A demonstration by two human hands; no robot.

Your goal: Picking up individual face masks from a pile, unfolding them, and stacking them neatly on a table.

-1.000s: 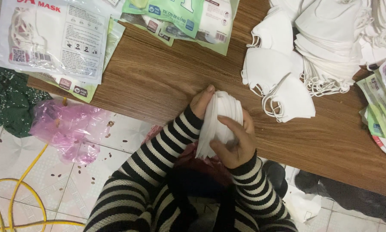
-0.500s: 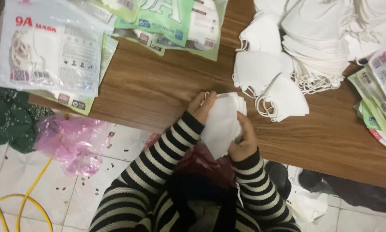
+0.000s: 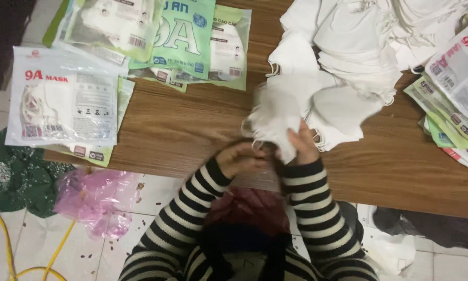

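Observation:
My right hand (image 3: 302,141) grips a white folded face mask (image 3: 278,117) and lifts it above the wooden table (image 3: 192,130); the mask is blurred with motion. My left hand (image 3: 239,156) is just beside it at the table's near edge, fingers curled close to the mask's lower edge and ear loop; whether it holds the loop is unclear. A large heap of loose white masks (image 3: 359,57) lies right behind the held mask. Both arms wear black-and-white striped sleeves.
Sealed mask packets lie at the left (image 3: 62,104) and back centre (image 3: 184,36), and more packets are stacked at the right edge (image 3: 452,88). On the tiled floor are a pink plastic bag (image 3: 96,200), dark green cloth (image 3: 15,179) and a yellow cable (image 3: 52,255).
The mask has gone from being pressed between both hands near my lap to being raised over the table by my right hand. My left hand has slid off it toward its lower edge.

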